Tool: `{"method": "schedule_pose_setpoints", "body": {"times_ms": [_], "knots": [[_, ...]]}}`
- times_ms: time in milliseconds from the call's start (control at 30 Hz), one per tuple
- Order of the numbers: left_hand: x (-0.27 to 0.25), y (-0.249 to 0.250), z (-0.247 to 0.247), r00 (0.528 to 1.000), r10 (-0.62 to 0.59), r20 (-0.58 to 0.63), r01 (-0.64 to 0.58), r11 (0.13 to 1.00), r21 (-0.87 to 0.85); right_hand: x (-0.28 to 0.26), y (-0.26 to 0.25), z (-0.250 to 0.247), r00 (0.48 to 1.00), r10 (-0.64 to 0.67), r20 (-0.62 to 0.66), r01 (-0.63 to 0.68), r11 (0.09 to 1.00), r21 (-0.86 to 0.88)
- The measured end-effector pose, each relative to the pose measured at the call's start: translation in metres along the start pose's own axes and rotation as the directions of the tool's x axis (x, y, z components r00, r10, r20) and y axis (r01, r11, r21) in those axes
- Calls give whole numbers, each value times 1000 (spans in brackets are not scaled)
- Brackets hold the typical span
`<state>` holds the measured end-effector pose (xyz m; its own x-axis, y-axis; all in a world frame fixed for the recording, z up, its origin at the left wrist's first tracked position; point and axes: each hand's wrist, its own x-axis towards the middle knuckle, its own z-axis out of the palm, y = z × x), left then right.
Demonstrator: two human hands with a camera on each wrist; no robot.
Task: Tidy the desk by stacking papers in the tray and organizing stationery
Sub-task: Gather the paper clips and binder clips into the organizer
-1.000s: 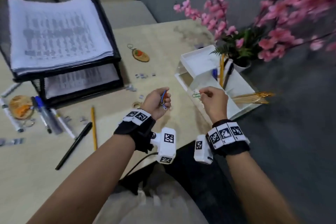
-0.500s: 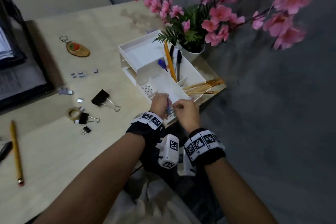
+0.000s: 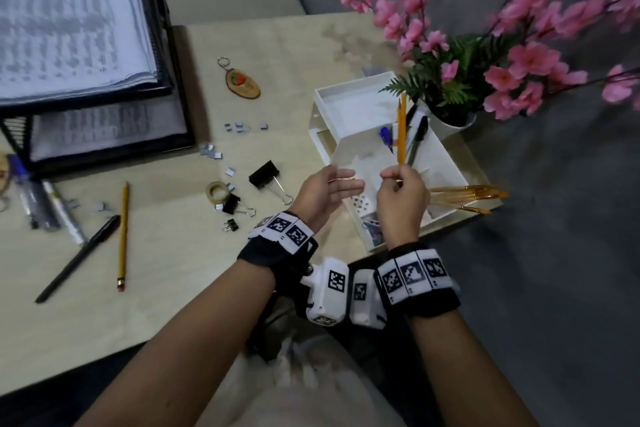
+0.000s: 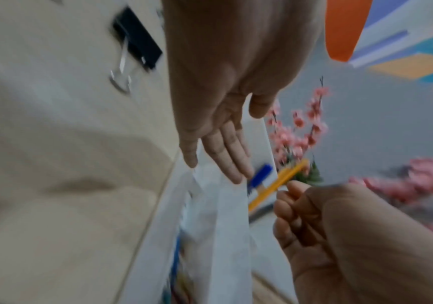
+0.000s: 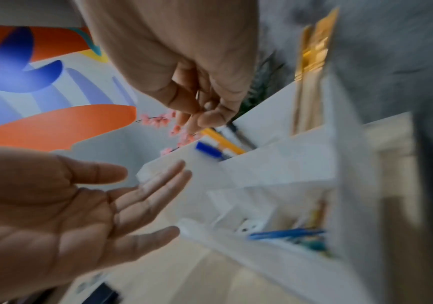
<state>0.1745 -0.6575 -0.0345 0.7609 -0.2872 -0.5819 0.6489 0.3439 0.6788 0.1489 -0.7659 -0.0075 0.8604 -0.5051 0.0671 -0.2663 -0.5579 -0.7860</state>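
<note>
My left hand (image 3: 343,180) hovers open, palm up with straight fingers, over the left side of the white desk organizer (image 3: 353,107). My right hand (image 3: 391,177) is just beside it above the organizer's middle, fingers curled and thumb against fingertips; nothing shows between them in the right wrist view (image 5: 205,115). Colored paper clips (image 3: 372,236) lie in the organizer's front compartment. A yellow pencil (image 3: 401,135), a blue pen (image 3: 385,135) and black pens (image 3: 415,139) stand in its rear slot. The black paper tray (image 3: 162,45) holds stacked papers (image 3: 69,21) at the far left.
Loose on the desk: a large binder clip (image 3: 265,175), two smaller ones (image 3: 232,203), a tape roll (image 3: 217,191), scattered staples (image 3: 211,151), a keychain (image 3: 242,81), a pencil (image 3: 123,236), a black pen (image 3: 79,256) and markers (image 3: 45,201). Brushes (image 3: 467,192) overhang the organizer; a flower pot (image 3: 453,114) stands behind it.
Both hands carried paper clips to the organizer's front compartment, then lifted away. The left hand has let go and spread open. The clips are no longer seen in either hand.
</note>
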Motion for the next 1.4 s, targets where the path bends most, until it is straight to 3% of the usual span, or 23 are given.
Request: {"method": "schedule_pose_setpoints", "body": {"times_ms": [67,133,300,367,467,600,700,833,933,1033,1133,1233,1300,1400], "knots": [[-6,14,-37,994,24,-111,-29,999,-45,-2,-18,29,987,-97,131,95,995,20],[-11,26,-75,970,37,-241,-67,991,-118,-7,-36,60,934,-192,301,192,981,29],[-33,49,-163,903,18,-429,-153,948,-281,-18,-71,140,666,-283,690,445,893,-63],[-40,55,-188,887,9,-461,-172,934,-313,-19,-77,162,593,-258,763,506,857,-104],[-43,59,-214,870,-9,-492,-181,924,-337,-19,-78,182,549,-224,805,569,806,-163],[-41,63,-235,862,-36,-506,-162,925,-343,-24,-78,194,527,-238,816,654,726,-211],[-36,70,-240,870,-54,-491,-137,928,-346,-25,-79,199,535,-239,810,636,745,-200],[-30,76,-242,878,-81,-473,-95,937,-337,-20,-93,209,604,-246,758,560,808,-185],[-28,76,-244,880,-90,-467,-86,936,-341,-18,-106,217,567,-235,790,606,768,-207],[-28,73,-246,877,-108,-468,-76,930,-359,-16,-106,219,580,-207,788,620,740,-262],[-27,71,-245,882,-129,-453,-61,922,-382,-14,-100,214,622,-133,771,554,771,-314],[-23,70,-237,898,-148,-414,-28,921,-389,-18,-100,206,673,-91,734,395,883,-252],[-21,70,-230,913,-160,-376,-1,920,-393,-29,-108,199,643,-166,748,337,938,-81],[-18,67,-219,935,-176,-308,25,899,-437,-40,-125,193,562,-271,782,322,942,95]]}}
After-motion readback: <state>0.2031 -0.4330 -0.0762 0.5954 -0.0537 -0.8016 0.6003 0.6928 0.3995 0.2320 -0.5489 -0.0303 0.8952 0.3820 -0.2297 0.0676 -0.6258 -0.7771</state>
